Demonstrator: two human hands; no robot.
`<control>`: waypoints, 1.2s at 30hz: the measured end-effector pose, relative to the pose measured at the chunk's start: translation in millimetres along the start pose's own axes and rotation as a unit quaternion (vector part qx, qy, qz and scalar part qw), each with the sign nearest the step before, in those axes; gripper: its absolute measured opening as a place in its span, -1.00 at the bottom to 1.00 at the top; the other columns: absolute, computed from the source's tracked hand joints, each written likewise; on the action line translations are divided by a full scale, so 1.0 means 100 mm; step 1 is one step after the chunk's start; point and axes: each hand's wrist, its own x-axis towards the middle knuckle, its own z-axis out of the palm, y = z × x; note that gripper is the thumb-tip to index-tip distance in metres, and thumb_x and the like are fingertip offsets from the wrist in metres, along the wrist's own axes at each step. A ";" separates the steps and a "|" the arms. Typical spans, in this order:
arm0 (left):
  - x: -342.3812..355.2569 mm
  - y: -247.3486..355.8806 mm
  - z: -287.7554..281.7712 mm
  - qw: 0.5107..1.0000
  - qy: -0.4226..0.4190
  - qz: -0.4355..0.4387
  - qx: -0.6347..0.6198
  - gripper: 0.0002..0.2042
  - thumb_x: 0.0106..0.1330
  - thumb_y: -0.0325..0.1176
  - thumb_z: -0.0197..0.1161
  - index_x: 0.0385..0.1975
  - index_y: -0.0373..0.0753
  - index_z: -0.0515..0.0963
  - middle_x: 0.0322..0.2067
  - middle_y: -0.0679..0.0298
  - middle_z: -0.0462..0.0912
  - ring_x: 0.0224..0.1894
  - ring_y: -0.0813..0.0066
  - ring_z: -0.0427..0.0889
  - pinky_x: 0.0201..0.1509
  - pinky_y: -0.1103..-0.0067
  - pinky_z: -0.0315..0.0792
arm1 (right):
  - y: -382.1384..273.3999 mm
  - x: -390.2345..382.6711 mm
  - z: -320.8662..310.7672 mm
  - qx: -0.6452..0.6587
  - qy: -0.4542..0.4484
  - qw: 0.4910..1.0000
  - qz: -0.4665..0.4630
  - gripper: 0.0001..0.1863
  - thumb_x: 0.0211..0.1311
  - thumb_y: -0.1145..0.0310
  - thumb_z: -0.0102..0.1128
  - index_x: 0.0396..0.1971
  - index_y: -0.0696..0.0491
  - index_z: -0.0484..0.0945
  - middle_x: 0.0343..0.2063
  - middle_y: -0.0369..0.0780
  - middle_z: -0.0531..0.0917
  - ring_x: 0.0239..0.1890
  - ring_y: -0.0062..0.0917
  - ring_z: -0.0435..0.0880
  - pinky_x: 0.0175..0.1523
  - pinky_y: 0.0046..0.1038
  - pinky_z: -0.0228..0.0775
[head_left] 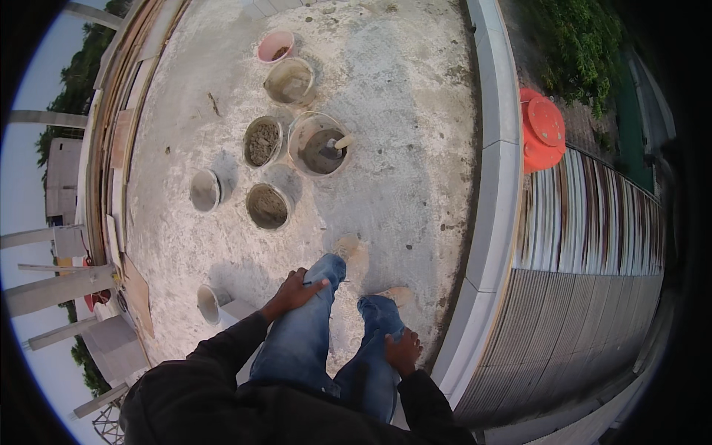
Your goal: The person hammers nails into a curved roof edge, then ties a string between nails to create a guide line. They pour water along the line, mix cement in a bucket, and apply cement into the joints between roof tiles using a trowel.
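My left hand (297, 291) lies on my left leg in blue jeans (291, 341), fingers stretched out and holding nothing. On my right leg, near the knee, rests my right hand (403, 351), its fingers apart and nothing visible in it. Ahead stands a large bucket (296, 154) with a wire handle, grey mix inside and a tool with a pale handle (344, 142) leaning in it. Beside it are a bucket of lumpy grey material (262, 143) and a bucket with grey residue (268, 206). Both hands are apart from all the buckets.
Farther off stand a pale bucket (289, 80) and a pink tub (275, 46). At left are two smaller buckets, one upright-looking (205, 190), one tipped (211, 304). A low block wall (498, 133) edges the right, with a red container (544, 132) and corrugated roofing (586, 215) beyond. Planks (119, 141) line the left.
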 end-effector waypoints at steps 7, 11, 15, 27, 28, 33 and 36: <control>0.33 -0.23 -0.13 0.994 0.071 -0.058 0.050 0.04 0.33 0.44 0.29 0.42 -0.48 0.23 0.22 -0.43 0.44 0.29 -0.48 0.52 0.35 -0.13 0.40 | -1.27 1.55 -0.58 0.074 0.105 0.984 -0.127 -0.26 0.50 -0.08 0.24 0.42 0.18 0.38 0.28 0.15 0.51 0.33 0.15 0.49 0.39 0.14 0.32; 0.71 -0.22 -0.31 0.993 0.072 -0.070 0.067 0.01 0.30 0.40 0.34 0.48 -0.34 0.23 0.24 -0.35 0.43 0.29 -0.43 0.52 0.38 -0.19 0.32 | -2.53 2.64 -1.03 0.073 0.171 0.957 -0.222 -0.27 0.51 -0.04 0.27 0.43 0.17 0.36 0.30 0.13 0.50 0.36 0.12 0.47 0.41 0.08 0.34; 0.94 -0.19 -0.81 0.996 0.067 -0.059 0.019 -0.09 0.28 0.33 0.40 0.49 -0.16 0.34 0.25 -0.18 0.47 0.30 -0.25 0.53 0.42 -0.05 0.33 | -3.67 3.77 -1.16 0.064 0.192 0.940 -0.274 -0.25 0.51 -0.07 0.28 0.45 0.12 0.33 0.31 0.15 0.46 0.37 0.10 0.44 0.39 0.08 0.38; 1.34 -0.26 -1.68 0.983 0.006 -0.145 -0.109 -0.15 0.26 0.35 0.39 0.43 -0.12 0.50 0.29 -0.08 0.49 0.33 -0.19 0.49 0.51 0.02 0.18 | -5.20 4.85 -0.42 -0.302 -0.078 0.919 -0.240 -0.45 0.34 -0.04 0.40 0.05 0.13 0.58 -0.16 0.05 0.78 -0.04 0.04 0.80 0.09 0.00 0.65; 1.35 -0.25 -1.71 0.982 0.001 -0.151 -0.115 -0.16 0.26 0.34 0.40 0.42 -0.12 0.50 0.29 -0.08 0.49 0.33 -0.19 0.49 0.51 0.02 0.18 | -5.27 4.80 -0.35 -0.316 -0.085 0.914 -0.241 -0.51 0.35 0.00 0.38 0.02 0.11 0.61 -0.24 -0.01 0.81 -0.08 0.01 0.83 0.06 -0.01 0.66; 1.45 -0.24 -1.88 0.975 -0.008 -0.166 -0.148 -0.17 0.26 0.31 0.42 0.40 -0.15 0.52 0.28 -0.08 0.49 0.34 -0.19 0.48 0.50 0.03 0.21 | -5.42 4.32 -0.58 -0.301 -0.052 0.931 -0.200 -0.63 0.43 0.15 0.30 -0.02 0.15 0.57 -0.23 0.00 0.81 -0.11 0.00 0.83 -0.02 0.01 0.66; 1.49 -0.21 -1.94 0.976 -0.013 -0.166 -0.137 -0.19 0.27 0.28 0.43 0.40 -0.14 0.52 0.25 -0.05 0.52 0.33 -0.08 0.52 0.49 0.10 0.24 | -5.53 4.37 -0.76 -0.283 -0.021 0.947 -0.148 -0.63 0.48 0.16 0.27 0.00 0.17 0.55 -0.20 0.02 0.79 -0.11 0.06 0.82 0.00 0.03 0.66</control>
